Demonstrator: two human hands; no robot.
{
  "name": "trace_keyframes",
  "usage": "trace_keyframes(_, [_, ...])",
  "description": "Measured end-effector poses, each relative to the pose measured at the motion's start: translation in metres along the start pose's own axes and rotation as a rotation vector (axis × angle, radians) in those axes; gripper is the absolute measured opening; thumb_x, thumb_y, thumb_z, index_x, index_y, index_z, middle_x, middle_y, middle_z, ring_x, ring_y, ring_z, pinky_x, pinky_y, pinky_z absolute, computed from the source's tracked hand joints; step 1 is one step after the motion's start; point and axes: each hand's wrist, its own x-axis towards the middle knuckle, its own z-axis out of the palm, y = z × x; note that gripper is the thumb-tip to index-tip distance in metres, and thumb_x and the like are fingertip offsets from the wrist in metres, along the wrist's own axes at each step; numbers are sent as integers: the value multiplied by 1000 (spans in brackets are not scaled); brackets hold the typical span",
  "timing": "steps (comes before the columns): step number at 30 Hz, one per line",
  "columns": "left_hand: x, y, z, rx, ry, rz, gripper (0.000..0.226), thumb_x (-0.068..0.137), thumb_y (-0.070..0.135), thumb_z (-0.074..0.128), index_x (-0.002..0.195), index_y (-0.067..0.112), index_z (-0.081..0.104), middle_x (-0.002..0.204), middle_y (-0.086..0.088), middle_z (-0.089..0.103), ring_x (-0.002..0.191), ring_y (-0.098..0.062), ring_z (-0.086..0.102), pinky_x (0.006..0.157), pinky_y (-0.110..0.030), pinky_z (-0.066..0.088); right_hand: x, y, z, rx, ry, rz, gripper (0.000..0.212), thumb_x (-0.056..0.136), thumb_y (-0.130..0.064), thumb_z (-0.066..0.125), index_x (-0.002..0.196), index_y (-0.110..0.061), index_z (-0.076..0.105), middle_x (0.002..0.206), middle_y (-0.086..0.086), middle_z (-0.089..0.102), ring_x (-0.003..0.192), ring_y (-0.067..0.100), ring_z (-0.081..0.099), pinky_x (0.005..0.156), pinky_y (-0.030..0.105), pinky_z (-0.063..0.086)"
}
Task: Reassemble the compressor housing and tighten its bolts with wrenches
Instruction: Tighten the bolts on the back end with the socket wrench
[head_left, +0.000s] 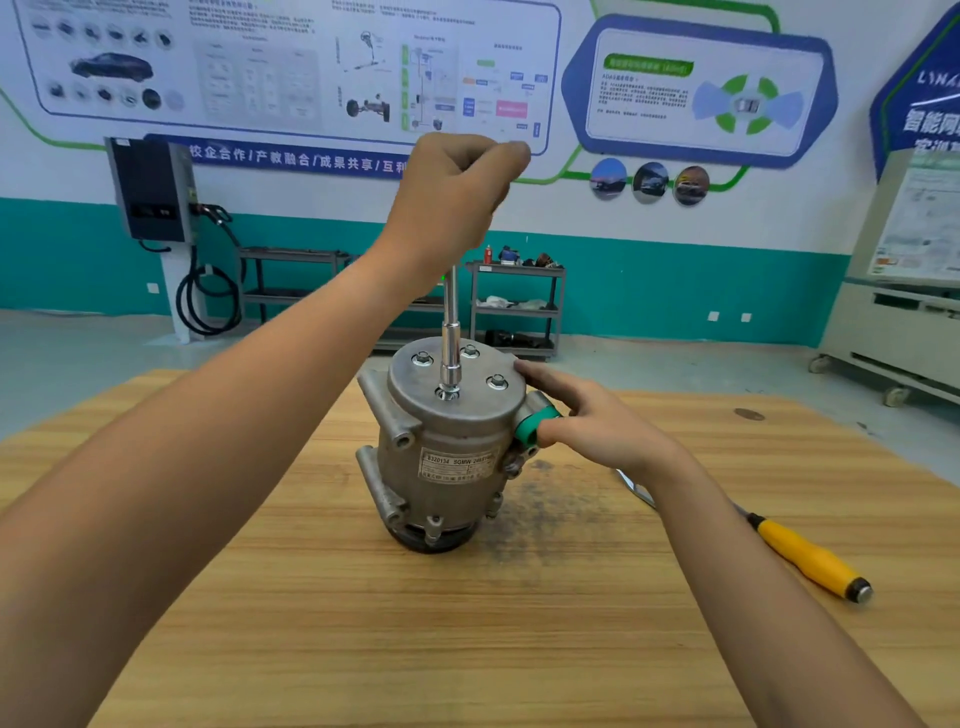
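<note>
A grey metal compressor (447, 457) stands upright in the middle of the wooden table (363, 623). Its round top cover (478, 402) carries three seated bolts, one of them at the right (497, 383). A chrome socket extension (450, 338) stands vertical on the front bolt (448, 395). My left hand (457, 202) grips the top of that tool, well above the cover; the handle is hidden inside the fist. My right hand (597, 421) rests against the compressor's right side, fingertips on the cover rim and thumb by the green port cap (535, 423).
A yellow-handled tool (810, 558) lies on the table at the right, its metal shaft partly hidden under my right forearm. A dark oily stain (545, 509) marks the wood beside the compressor. Shelving carts and a wall charger stand far behind the table.
</note>
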Motion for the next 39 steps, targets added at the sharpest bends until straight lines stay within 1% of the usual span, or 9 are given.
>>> trace_keyframes(7, [-2,3,-3,-334,-506,-236,27,58,20,58,42,25,38,43,9,28,36,-7,23,40,-16,23,-1,-16,-4,-203,16,-18,69,84,1,51,142,-34,36,148,-9,35,130,11,36,90,23,39])
trace_keyframes(10, [-8,-3,1,-445,-326,-267,18,62,21,58,56,17,42,48,7,32,46,-9,33,48,-17,32,-3,-30,7,-233,112,-159,63,87,-10,53,144,-27,33,149,-8,35,136,6,28,104,29,32])
trace_keyframes(12, [-13,-4,1,-531,-238,-263,15,70,23,51,63,13,42,48,7,37,53,-10,38,53,-17,39,-1,-43,22,-71,112,-226,52,91,-16,52,141,-24,40,142,-9,45,125,-2,37,99,19,31])
trace_keyframes(16, [-18,-3,0,-421,-220,-263,19,72,33,50,70,15,52,55,7,52,61,-11,57,69,-25,45,10,-52,42,59,183,-301,21,97,-13,46,109,-24,59,113,-2,66,109,12,59,95,29,44])
trace_keyframes(22, [-20,-2,-14,-81,-153,-221,22,96,42,44,89,24,54,80,9,57,59,-6,63,59,-25,51,11,-44,40,134,367,-394,24,81,-14,72,75,-34,60,69,-28,64,77,-14,60,69,3,43])
trace_keyframes(27, [-23,2,-10,-446,-42,-395,25,92,37,54,83,13,54,48,8,50,44,-8,53,51,-20,50,12,-47,46,69,385,-415,11,83,-25,69,91,-29,63,90,-19,65,90,-10,58,78,4,41])
trace_keyframes(30, [-23,4,-3,-543,-67,-543,32,91,44,53,85,12,53,44,10,42,36,-3,43,44,-15,41,11,-51,51,178,256,-403,18,92,-19,56,103,-32,63,104,-12,67,103,6,61,89,24,46])
trace_keyframes(33, [-19,9,-4,-364,-105,-526,35,92,46,50,84,13,56,42,10,45,37,-5,45,45,-15,42,12,-53,52,120,308,-446,18,94,-15,54,92,-31,61,93,-12,67,92,9,64,83,25,47])
trace_keyframes(39, [-26,25,-3,452,-120,-10,16,96,25,44,91,16,57,66,8,58,70,-14,61,69,-26,47,17,-54,52,57,507,-481,7,83,-20,71,84,-19,64,79,-11,65,81,3,62,77,14,47])
